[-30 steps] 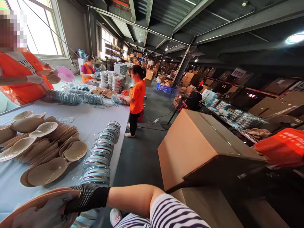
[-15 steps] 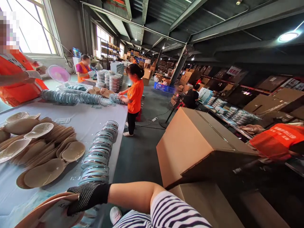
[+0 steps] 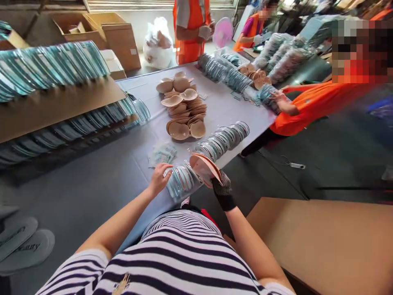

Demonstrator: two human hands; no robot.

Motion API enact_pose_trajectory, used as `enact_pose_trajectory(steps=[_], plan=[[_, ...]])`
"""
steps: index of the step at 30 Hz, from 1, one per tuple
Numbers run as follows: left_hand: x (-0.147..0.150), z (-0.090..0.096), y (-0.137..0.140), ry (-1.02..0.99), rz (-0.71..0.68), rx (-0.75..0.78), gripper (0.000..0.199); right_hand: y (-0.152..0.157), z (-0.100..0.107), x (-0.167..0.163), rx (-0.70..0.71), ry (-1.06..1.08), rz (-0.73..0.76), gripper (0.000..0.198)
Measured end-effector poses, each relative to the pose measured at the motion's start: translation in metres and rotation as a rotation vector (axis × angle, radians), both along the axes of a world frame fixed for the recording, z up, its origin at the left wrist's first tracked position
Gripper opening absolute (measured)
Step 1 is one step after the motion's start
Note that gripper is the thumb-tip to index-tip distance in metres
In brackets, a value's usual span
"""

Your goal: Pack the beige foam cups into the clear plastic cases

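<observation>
My right hand, in a black dotted glove, grips a peach-coloured bra cup by its edge, fingers closed over it. Bare and with fingers stretched out, my left hand is at the left end of a short row of clear round packs; whether it touches them I cannot tell. A longer row of similar packs runs along the table edge beyond the cup. Farther in lies a pile of beige bra cups joined in pairs. Small printed cards lie just past my left hand.
The white-covered table stretches ahead. At left, a cardboard-topped rack bears rows of packs. A large carton stands at my right. A person in orange works at the right edge; other people stand across the table.
The view has swung left and down. My left hand has come into view beside the short row of packs. My right hand still grips the bra cup.
</observation>
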State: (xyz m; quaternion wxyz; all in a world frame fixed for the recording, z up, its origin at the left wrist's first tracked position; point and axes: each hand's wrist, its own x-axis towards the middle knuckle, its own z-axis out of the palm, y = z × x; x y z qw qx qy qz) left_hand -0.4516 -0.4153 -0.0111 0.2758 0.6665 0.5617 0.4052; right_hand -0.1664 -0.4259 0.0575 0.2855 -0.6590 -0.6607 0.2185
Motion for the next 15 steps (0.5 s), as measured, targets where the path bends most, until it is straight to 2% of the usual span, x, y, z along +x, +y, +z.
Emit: enact_pose_trajectory(steps=[3, 6, 9, 15], plan=[[-0.001, -0.015, -0.007, 0.281, -0.229, 0.072, 0.018, -0.029, -0.021, 0.011, 0.047, -0.197, -0.014, 0.035], [-0.003, -0.026, -0.015, 0.383, -0.414, 0.098, 0.015, -0.057, -0.034, 0.008, 0.132, -0.333, 0.042, 0.039], [-0.012, -0.034, -0.018, 0.424, -0.488, 0.123, 0.017, -0.069, -0.040, 0.000, 0.188, -0.355, 0.057, 0.047], [-0.027, -0.042, -0.020, 0.495, -0.587, 0.185, 0.035, -0.066, -0.037, -0.007, 0.150, -0.324, 0.047, 0.048]])
